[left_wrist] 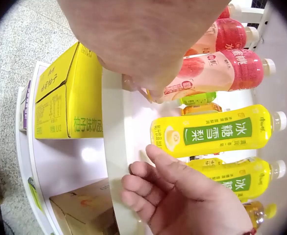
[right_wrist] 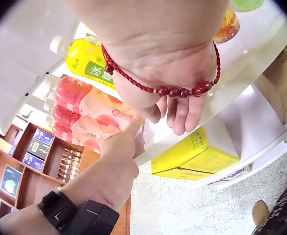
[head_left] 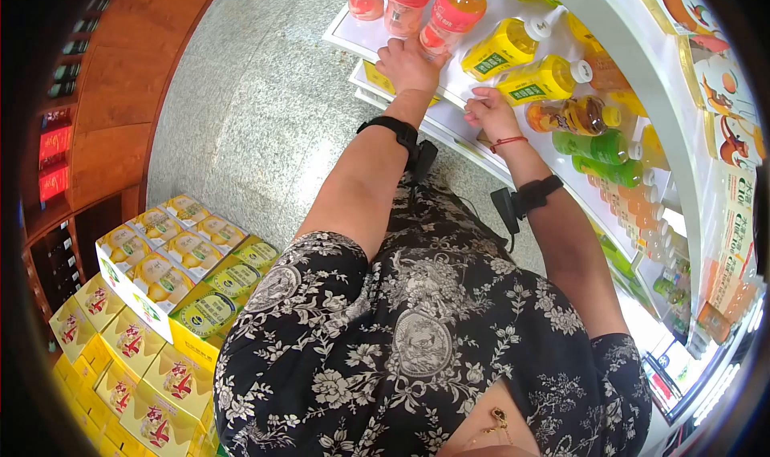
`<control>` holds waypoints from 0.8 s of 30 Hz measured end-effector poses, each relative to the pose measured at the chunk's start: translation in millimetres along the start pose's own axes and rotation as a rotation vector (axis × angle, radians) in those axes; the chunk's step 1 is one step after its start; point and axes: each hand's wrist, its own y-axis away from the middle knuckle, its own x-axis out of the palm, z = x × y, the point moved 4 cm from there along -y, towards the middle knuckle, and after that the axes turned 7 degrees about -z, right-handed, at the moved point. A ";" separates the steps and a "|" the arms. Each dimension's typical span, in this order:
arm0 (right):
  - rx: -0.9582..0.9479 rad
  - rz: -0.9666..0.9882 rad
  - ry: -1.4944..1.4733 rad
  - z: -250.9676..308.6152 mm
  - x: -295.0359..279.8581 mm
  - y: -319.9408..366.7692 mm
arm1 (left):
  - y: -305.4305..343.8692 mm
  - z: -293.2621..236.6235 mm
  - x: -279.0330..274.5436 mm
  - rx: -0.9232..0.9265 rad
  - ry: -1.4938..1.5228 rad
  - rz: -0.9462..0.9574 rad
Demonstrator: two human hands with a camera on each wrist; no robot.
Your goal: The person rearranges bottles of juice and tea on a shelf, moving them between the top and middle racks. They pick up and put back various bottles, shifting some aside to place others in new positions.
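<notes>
In the head view my left hand (head_left: 411, 64) is at the base of a pink-labelled peach drink bottle (head_left: 451, 17), at the shelf's front edge. Its fingers touch the lower part of that bottle; the left wrist view shows the fingertips only in part. My right hand (head_left: 493, 113), with a red bead bracelet at the wrist, hovers by the shelf edge in front of a yellow pear drink bottle (head_left: 539, 80). Its fingers are loosely bent and hold nothing. Another yellow bottle (left_wrist: 212, 131) stands between the two hands.
More drink bottles line the curved white shelf (head_left: 453, 76), among them an amber one (head_left: 565, 116) and green ones (head_left: 593, 146). A yellow carton (left_wrist: 70, 98) sits on the tier below. Stacked yellow boxes (head_left: 148, 353) stand at lower left, near a wooden cabinet (head_left: 112, 80).
</notes>
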 end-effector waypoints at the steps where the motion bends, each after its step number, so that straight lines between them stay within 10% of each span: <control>1: 0.003 -0.085 -0.005 0.4 -3.0 1.7 | 0.3 -0.4 -0.1 0.004 0.001 0.004; 16: -0.200 -0.327 0.457 -2.2 -1.1 -36.5 | -5.1 13.5 -16.3 0.201 -0.104 0.221; 24: -0.171 -0.421 0.525 -0.2 0.8 -35.5 | 7.0 14.7 -14.6 0.352 0.358 0.495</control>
